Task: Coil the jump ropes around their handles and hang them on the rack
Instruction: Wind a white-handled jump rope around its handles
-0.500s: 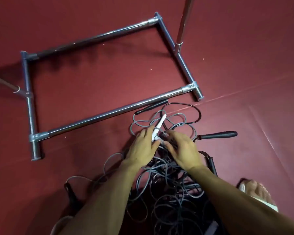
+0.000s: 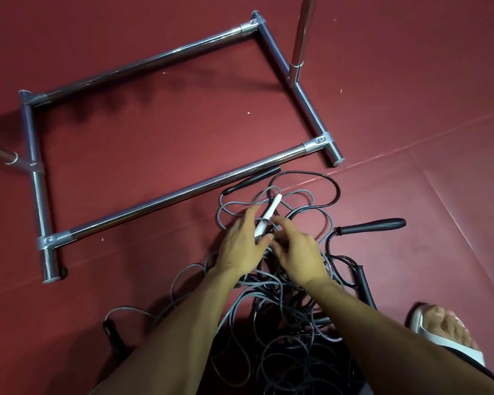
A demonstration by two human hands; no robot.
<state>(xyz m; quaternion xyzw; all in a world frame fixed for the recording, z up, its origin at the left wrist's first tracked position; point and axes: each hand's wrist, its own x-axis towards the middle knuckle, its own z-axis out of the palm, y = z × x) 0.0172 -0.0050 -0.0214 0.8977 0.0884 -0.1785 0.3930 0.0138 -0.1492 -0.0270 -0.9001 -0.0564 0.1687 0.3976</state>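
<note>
On the red floor [image 2: 411, 81] by the rack base [image 2: 183, 192], the jump ropes [image 2: 283, 323] lie tangled, none visibly coiled; the left hand [image 2: 240, 246] has its grip clamped on a white handle [image 2: 270, 212], the right hand [image 2: 300, 252] its grip apart.

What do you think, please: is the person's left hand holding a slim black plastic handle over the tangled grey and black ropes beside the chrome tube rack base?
No: the head view shows the left hand holding a slim white plastic handle, not black, over the tangled grey and black ropes beside the chrome tube rack base.
</note>
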